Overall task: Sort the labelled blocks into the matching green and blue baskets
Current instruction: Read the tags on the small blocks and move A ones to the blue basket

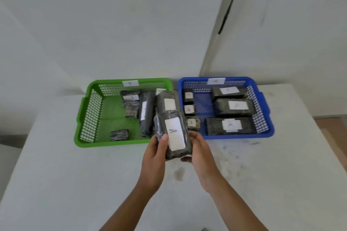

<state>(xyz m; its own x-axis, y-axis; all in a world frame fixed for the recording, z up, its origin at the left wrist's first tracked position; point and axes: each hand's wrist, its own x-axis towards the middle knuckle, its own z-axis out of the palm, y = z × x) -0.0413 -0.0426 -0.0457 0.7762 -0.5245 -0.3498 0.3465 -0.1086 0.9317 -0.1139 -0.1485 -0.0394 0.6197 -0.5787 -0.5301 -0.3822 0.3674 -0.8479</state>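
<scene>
Both hands hold one dark wrapped block with a white label reading "A", raised above the table just in front of the gap between the baskets. My left hand grips its left side, thumb on the face. My right hand cups its right side and lower end. The green basket at left holds several dark blocks, one tall block leaning at its right wall. The blue basket at right holds several blocks labelled "A", large ones on its right and small ones on its left.
The white table carries both baskets side by side near its far edge, against a white wall. Each basket has a white tag on its back rim. Faint smudges mark the tabletop below my hands. The table's right edge drops off near the blue basket.
</scene>
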